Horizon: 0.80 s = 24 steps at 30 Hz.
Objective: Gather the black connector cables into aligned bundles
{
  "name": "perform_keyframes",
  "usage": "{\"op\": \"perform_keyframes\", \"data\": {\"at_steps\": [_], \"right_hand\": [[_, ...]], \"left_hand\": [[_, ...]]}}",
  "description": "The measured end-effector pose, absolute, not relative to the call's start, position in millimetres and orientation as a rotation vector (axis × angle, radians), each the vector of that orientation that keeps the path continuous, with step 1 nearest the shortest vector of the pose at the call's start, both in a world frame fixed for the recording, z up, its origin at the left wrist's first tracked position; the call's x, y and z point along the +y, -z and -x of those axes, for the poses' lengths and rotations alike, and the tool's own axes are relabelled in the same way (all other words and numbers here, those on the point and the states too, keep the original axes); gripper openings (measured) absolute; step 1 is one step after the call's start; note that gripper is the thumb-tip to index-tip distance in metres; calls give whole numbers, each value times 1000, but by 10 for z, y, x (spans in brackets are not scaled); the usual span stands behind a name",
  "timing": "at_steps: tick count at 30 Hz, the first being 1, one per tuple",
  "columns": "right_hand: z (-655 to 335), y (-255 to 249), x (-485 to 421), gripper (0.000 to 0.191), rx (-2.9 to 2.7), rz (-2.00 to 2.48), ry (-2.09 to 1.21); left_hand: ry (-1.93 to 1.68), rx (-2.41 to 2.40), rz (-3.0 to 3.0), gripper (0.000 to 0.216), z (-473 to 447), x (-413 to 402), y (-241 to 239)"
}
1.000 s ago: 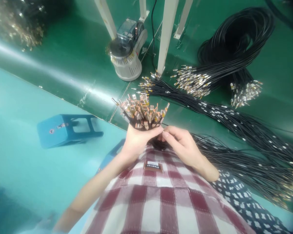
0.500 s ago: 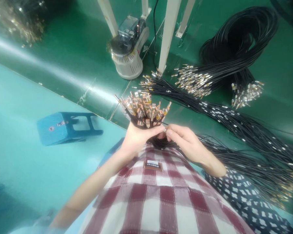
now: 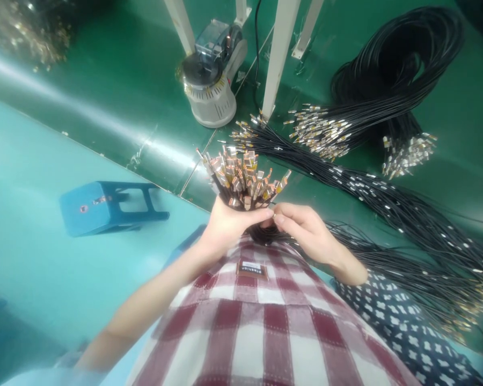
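My left hand is wrapped round a thick bundle of black cables, whose copper and gold connector ends fan upward above my fist. My right hand sits right beside it, thumb and fingers pinched at the bundle's base, touching the cables. The black cables trail down behind my hands toward my chest and off to the right. My checked red and white shirt covers the lower part of the bundle.
On the green table lie long black cable bundles with metal ends, plus a large coil at the back right. A grey tape dispenser stands by white frame posts. A blue stool stands on the floor left.
The bundle and both hands have shifted slightly up and to the right. Grip and pinch look the same.
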State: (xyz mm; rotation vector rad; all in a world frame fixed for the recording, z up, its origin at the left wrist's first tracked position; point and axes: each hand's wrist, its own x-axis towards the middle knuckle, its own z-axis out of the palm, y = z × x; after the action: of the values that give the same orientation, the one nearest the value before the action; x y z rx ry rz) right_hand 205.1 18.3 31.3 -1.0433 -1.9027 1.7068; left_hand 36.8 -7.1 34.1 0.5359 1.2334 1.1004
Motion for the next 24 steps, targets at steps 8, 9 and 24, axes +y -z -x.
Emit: {"op": "perform_keyframes", "data": {"at_steps": [8,9,24], "right_hand": [[-2072,-315,256,31,-1904,945,-1789],[-2079,-308,254,31,-1885,927,-1807],[-2078,-333,74,23,-2132,1270,-1090]], "left_hand": [[-1117,1220,-475,19,-371,-63,-365],[-1113,1210,-456,19,-366,-64,-358],[-1175,1285,-528,27,-332,-33,-275]]}}
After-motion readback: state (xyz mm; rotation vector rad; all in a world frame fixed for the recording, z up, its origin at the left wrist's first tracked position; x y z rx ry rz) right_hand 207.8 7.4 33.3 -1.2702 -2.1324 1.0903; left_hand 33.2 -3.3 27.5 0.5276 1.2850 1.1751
